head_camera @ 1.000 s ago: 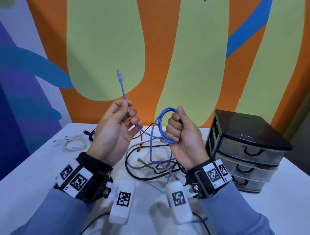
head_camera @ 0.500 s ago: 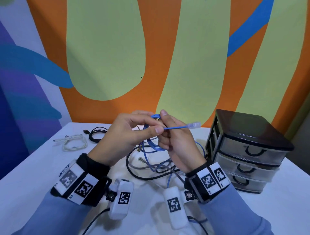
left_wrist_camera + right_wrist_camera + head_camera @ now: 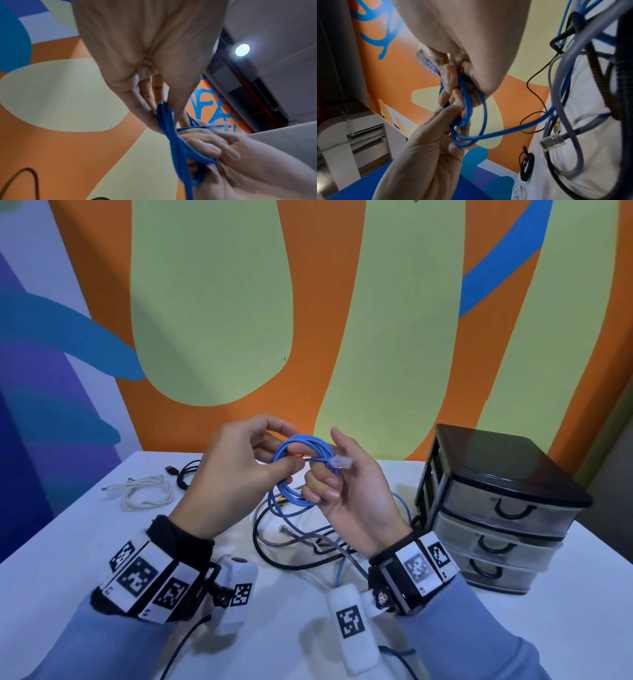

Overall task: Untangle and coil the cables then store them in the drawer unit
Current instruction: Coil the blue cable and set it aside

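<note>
Both hands hold a small coil of blue network cable [image 3: 303, 470] above the table. My left hand [image 3: 239, 474] pinches the cable end near its clear plug [image 3: 339, 462], thumb and forefinger closed on it. My right hand [image 3: 346, 491] has its fingers curled round the coil's right side. The left wrist view shows the blue loops [image 3: 173, 138] running between both hands, and the right wrist view shows the coil [image 3: 467, 115] with one strand trailing down to the table. Under the hands lies a tangle of black, grey and blue cables [image 3: 301, 539].
A black three-drawer unit [image 3: 496, 508] with all drawers shut stands at the right on the white table [image 3: 68, 559]. A coiled white cable [image 3: 147, 494] and a coiled black cable [image 3: 186, 474] lie at the back left. A painted wall rises behind the table.
The left hand, which held the cable end raised, has brought it down to the right hand's coil. The plug end now points right across the coil, closer in than half a second ago.
</note>
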A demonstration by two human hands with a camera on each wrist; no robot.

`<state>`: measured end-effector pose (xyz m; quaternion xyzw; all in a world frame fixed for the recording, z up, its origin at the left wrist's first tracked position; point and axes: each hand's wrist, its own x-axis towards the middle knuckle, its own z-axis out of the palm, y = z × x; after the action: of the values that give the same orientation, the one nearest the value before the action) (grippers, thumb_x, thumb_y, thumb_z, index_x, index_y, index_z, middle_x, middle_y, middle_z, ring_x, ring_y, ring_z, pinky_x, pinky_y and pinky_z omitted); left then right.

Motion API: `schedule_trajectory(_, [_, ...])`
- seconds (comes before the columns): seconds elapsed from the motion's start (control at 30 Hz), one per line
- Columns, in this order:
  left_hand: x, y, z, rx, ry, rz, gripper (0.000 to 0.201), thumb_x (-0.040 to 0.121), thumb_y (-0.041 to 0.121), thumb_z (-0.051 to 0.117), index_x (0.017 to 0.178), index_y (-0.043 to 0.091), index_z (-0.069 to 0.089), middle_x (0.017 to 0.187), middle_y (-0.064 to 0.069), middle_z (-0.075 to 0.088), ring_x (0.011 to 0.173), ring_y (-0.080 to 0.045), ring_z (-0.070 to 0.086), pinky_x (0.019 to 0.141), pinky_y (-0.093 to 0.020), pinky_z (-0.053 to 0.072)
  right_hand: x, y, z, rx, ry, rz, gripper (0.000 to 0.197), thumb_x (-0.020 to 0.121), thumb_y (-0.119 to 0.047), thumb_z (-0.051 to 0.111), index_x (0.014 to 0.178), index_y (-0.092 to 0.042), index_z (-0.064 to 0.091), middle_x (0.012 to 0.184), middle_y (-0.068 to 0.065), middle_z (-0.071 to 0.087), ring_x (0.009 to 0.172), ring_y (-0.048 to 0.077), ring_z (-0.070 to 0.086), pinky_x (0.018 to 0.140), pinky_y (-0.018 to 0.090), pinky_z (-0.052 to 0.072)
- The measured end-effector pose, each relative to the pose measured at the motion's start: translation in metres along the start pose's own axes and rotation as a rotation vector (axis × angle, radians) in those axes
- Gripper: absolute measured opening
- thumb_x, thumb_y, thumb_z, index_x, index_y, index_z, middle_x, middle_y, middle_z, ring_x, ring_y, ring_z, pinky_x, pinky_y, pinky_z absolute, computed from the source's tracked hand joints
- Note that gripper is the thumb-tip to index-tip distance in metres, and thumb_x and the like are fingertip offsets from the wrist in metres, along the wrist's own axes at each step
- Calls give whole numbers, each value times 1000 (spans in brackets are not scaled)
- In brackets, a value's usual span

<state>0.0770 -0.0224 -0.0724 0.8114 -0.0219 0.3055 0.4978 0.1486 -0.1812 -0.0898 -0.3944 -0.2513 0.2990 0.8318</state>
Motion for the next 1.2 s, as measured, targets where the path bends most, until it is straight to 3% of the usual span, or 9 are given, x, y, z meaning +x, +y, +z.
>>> schedule_trajectory(0.2, [-4,3,4,317,33,76,17,90,15,75,91,31,81,67,15,73,63,-10,69,64,-27,55,-1,2,0,-198,19,-50,38,102,-29,56,108,2,77,59,-2,18,50,14,24,59,28,39])
schedule_trajectory(0.33, [-6,0,9,503,101,44,15,90,22,66,80,22,77,60,-1,64,67,-27,60,61,-41,47,-3,3,3,-321,9,-87,38,103,-28,59,110,5,76,58,1,22,56,21,25,63,30,41])
schedule_trajectory(0.47, [-5,-2,14,652,159,-45,26,92,20,62,67,13,60,54,-9,50,70,-41,51,53,-42,26,-8,4,11,-452,-34,-146,48,107,-22,54,65,-22,78,65,28,24,67,32,22,68,36,38])
schedule_trajectory(0.53, [-4,-3,14,662,185,-79,25,93,20,61,69,13,60,56,-7,52,71,-42,51,56,-43,25,-9,4,13,-475,-55,-164,45,107,-23,54,68,-22,78,68,30,24,62,27,20,70,43,35])
schedule_trajectory(0.7, [-1,-3,14,126,90,-151,8,94,18,75,95,16,67,76,2,71,73,-21,67,66,-36,48,-3,5,6,-422,31,-185,33,107,-24,53,93,-1,72,62,2,18,55,16,21,59,27,35])
schedule_trajectory(0.8, [2,0,8,-415,-150,-299,29,87,-2,78,112,3,65,90,-6,74,80,-19,64,79,-33,53,0,5,-1,-426,134,-207,32,108,-26,53,85,-7,66,66,5,16,55,15,19,52,21,31])
schedule_trajectory(0.87, [2,1,2,-591,-247,-355,41,86,4,75,123,-6,62,93,-12,70,79,-24,61,80,-36,54,3,4,-5,-433,171,-216,33,108,-27,55,79,-12,63,64,3,17,54,14,18,50,21,29])
schedule_trajectory(1.0, [1,2,11,-528,-134,-318,28,109,19,56,121,-3,68,79,-8,57,63,-20,54,71,-34,58,5,7,-7,-562,165,-187,29,107,-28,57,84,-11,60,58,-6,25,51,12,20,50,23,24])
schedule_trajectory(1.2, [-3,6,20,-476,-18,-266,26,114,23,47,98,8,62,67,-7,43,49,-16,43,55,-32,57,0,4,-1,-518,110,-204,13,105,-19,60,105,-6,56,54,-10,30,47,11,18,48,25,21])
